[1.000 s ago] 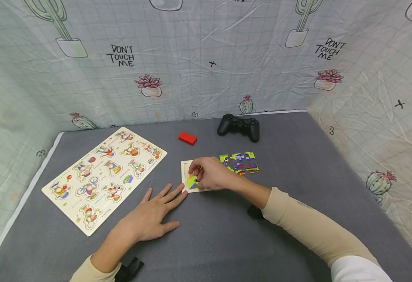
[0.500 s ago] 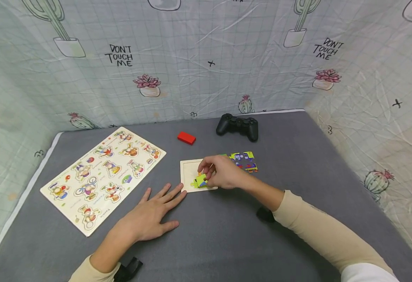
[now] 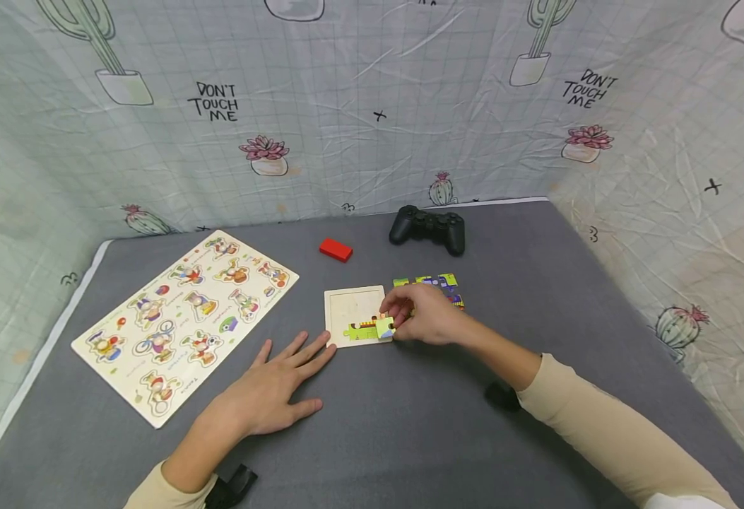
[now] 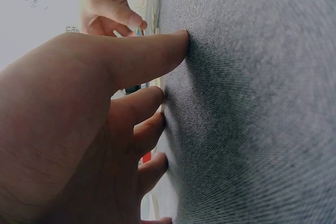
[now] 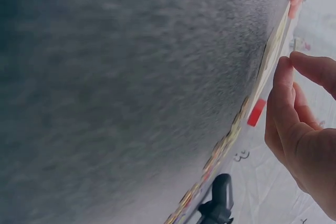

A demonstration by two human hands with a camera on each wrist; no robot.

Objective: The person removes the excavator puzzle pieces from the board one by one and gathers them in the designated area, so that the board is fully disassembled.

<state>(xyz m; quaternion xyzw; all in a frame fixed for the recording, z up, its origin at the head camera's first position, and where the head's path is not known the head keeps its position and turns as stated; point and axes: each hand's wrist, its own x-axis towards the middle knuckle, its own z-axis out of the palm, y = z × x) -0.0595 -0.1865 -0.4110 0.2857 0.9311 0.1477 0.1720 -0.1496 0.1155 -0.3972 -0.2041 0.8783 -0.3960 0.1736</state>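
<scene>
My right hand (image 3: 427, 314) pinches a yellow-green jigsaw piece (image 3: 385, 328) between thumb and fingertips, over the lower right corner of a small square wooden puzzle tray (image 3: 329, 311). In the right wrist view, the thumb and forefinger of the right hand (image 5: 304, 124) meet on the piece's thin edge. Inside the tray, along its lower side, lies a green section with a red and dark pattern (image 3: 362, 330). My left hand (image 3: 273, 396) lies spread on the table, its fingertips at the tray's lower left corner. Loose jigsaw pieces (image 3: 451, 281) lie partly hidden behind the right hand.
A large wooden picture board (image 3: 181, 325) lies to the left. Behind the tray are a red block (image 3: 336, 249) and a black game controller (image 3: 427, 227). The grey table (image 3: 372, 438) is bordered by printed cloth (image 3: 340, 92) at the back and sides.
My right hand has moved right across the tray with the pinched piece, from its left part to its lower right corner. The green section is uncovered. My left hand stays put.
</scene>
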